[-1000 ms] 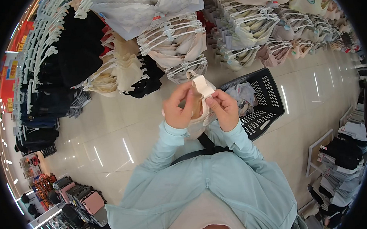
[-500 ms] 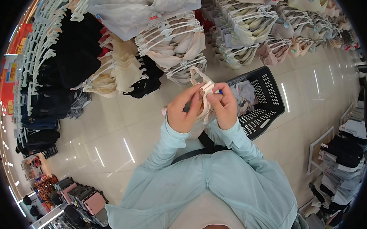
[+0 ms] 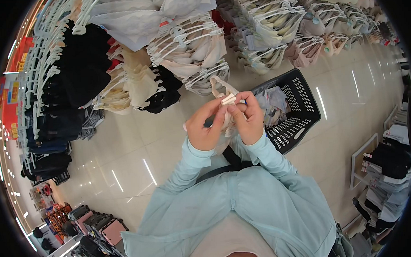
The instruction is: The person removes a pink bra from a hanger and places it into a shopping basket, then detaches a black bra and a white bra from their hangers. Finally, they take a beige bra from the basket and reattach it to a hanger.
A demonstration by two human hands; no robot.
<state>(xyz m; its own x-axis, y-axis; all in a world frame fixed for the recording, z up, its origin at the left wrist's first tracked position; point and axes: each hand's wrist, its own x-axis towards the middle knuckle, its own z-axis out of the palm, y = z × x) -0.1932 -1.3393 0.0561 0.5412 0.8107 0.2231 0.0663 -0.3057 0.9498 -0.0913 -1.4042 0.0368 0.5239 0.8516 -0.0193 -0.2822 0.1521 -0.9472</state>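
Both hands meet in front of my chest on one pale beige garment strap (image 3: 229,99). My left hand (image 3: 207,127) pinches it from the left, thumb and fingertips together. From the right, my right hand (image 3: 249,121) pinches the same strap with its thumb on top. A loop of the strap rises above the fingers, and more pale fabric hangs below, partly hidden between the palms. Just right of my right hand is a black perforated basket (image 3: 306,102) holding plastic-wrapped items (image 3: 272,105).
Racks of hanging bras (image 3: 189,43) stand ahead, with black garments (image 3: 79,65) at the left. Pink and dark suitcases (image 3: 114,232) are at the lower left. A white-framed rack (image 3: 352,171) and folded clothes (image 3: 388,167) line the right side over the tiled floor (image 3: 137,131).
The strap has been bunched or folded closer between the fingertips, and both hands have drawn slightly together. The view has shifted a little.
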